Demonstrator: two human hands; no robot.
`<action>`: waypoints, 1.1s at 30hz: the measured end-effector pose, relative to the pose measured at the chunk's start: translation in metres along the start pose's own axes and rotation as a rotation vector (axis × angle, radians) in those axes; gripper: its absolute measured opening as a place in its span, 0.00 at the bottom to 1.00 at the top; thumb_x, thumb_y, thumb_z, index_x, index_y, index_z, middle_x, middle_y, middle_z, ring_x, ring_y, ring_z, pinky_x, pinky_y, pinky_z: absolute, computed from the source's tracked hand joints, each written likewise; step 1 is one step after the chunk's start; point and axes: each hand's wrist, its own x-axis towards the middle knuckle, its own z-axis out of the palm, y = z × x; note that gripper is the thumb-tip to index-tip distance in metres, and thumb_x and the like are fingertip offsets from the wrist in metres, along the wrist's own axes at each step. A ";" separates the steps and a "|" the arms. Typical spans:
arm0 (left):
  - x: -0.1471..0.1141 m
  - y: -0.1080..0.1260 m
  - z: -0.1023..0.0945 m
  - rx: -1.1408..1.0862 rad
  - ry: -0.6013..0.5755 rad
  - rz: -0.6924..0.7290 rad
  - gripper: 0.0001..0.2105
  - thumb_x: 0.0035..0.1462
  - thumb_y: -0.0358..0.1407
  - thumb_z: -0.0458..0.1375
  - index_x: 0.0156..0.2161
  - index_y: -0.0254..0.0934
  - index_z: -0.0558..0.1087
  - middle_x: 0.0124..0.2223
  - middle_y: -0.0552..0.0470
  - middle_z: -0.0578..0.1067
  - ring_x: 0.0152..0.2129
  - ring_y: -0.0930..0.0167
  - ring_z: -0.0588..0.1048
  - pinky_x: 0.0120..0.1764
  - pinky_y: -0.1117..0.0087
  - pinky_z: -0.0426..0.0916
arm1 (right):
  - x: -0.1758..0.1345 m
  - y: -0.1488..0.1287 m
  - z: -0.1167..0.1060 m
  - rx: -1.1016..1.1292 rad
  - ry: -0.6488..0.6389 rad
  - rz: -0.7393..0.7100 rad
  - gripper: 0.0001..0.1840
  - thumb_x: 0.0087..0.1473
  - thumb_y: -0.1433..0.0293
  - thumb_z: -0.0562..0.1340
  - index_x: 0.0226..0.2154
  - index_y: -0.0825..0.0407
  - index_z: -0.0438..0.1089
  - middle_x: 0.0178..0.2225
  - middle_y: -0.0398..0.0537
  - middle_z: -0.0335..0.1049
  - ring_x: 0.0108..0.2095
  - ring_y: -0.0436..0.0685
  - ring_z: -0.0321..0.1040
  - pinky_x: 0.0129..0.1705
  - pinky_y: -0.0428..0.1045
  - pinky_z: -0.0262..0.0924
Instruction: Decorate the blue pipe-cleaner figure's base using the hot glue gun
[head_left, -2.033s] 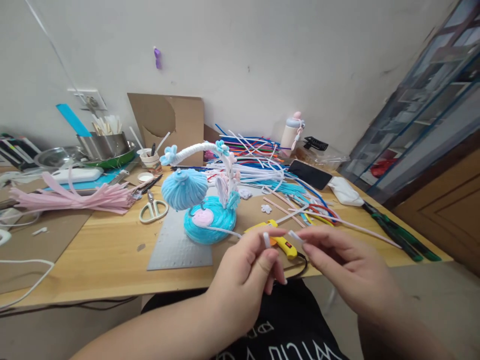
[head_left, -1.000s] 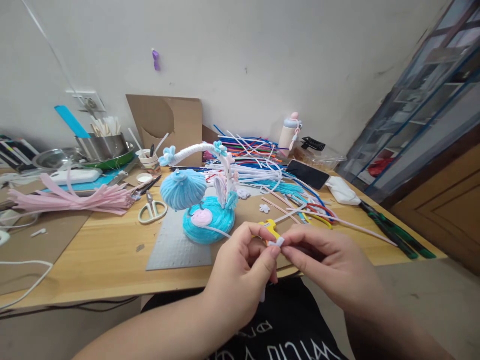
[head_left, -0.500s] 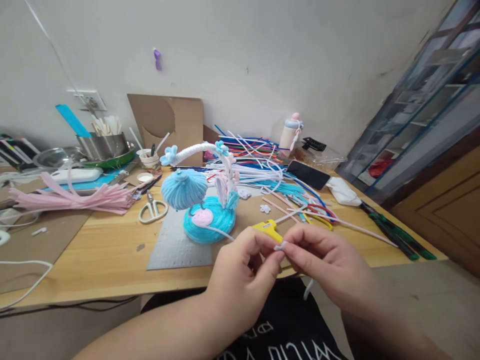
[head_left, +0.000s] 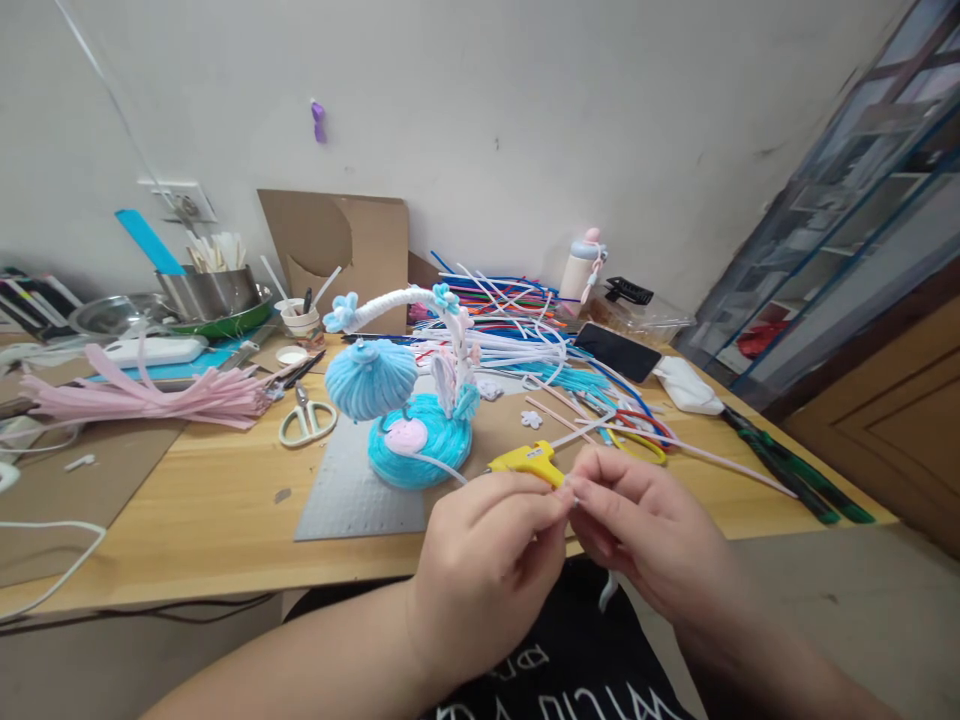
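My left hand (head_left: 499, 555) and my right hand (head_left: 645, 525) meet in front of me, fingertips pinched together on a white pipe cleaner (head_left: 608, 591). Most of it is hidden by the fingers; a loose end hangs below my right hand. Just behind the fingertips lies a yellow glue gun (head_left: 529, 460). Beyond my left hand stands a lamp-shaped pipe-cleaner craft, with a round blue base (head_left: 379, 462), a white curved arm (head_left: 394, 300) and a blue shade (head_left: 371, 380). A small white flower (head_left: 532, 419) rests on the cardboard near the glue gun.
Scissors (head_left: 306, 420) and pink pipe cleaners (head_left: 150, 392) lie to the left. At the back is a pile of coloured pipe cleaners (head_left: 495, 340). A phone (head_left: 616, 352), a bottle (head_left: 582, 270) and green-handled pliers (head_left: 799, 465) are on the right.
My left hand has rolled over, its fingers now curled closer to the right fingertips and covering the white piece. The hanging end has shifted slightly left and down.
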 end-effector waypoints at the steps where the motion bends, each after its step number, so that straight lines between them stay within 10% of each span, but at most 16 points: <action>1: -0.001 -0.001 -0.001 0.060 -0.036 0.060 0.10 0.55 0.23 0.56 0.40 0.37 0.71 0.36 0.49 0.77 0.32 0.71 0.75 0.36 0.70 0.71 | 0.000 -0.001 0.000 0.039 -0.016 0.020 0.18 0.52 0.57 0.63 0.25 0.52 0.59 0.14 0.35 0.52 0.15 0.42 0.44 0.16 0.40 0.37; 7: -0.003 -0.001 -0.010 0.363 -0.195 0.261 0.14 0.55 0.23 0.55 0.48 0.29 0.68 0.38 0.43 0.77 0.31 0.66 0.73 0.33 0.66 0.68 | 0.000 -0.008 -0.004 0.266 -0.177 0.116 0.14 0.52 0.62 0.63 0.26 0.53 0.61 0.15 0.36 0.58 0.13 0.39 0.42 0.14 0.38 0.34; 18: 0.007 -0.002 -0.008 0.196 -0.377 0.002 0.18 0.55 0.25 0.52 0.50 0.40 0.68 0.43 0.48 0.74 0.37 0.68 0.74 0.38 0.69 0.70 | 0.004 -0.009 -0.019 0.000 -0.256 0.249 0.12 0.49 0.65 0.64 0.26 0.53 0.60 0.15 0.35 0.60 0.10 0.39 0.45 0.11 0.37 0.35; 33: 0.009 0.002 -0.009 0.034 -0.253 0.016 0.02 0.57 0.28 0.55 0.36 0.36 0.69 0.36 0.48 0.75 0.32 0.72 0.73 0.35 0.72 0.68 | -0.007 -0.013 -0.028 -0.102 -0.219 0.194 0.15 0.51 0.61 0.64 0.26 0.51 0.57 0.10 0.31 0.54 0.09 0.40 0.42 0.12 0.37 0.31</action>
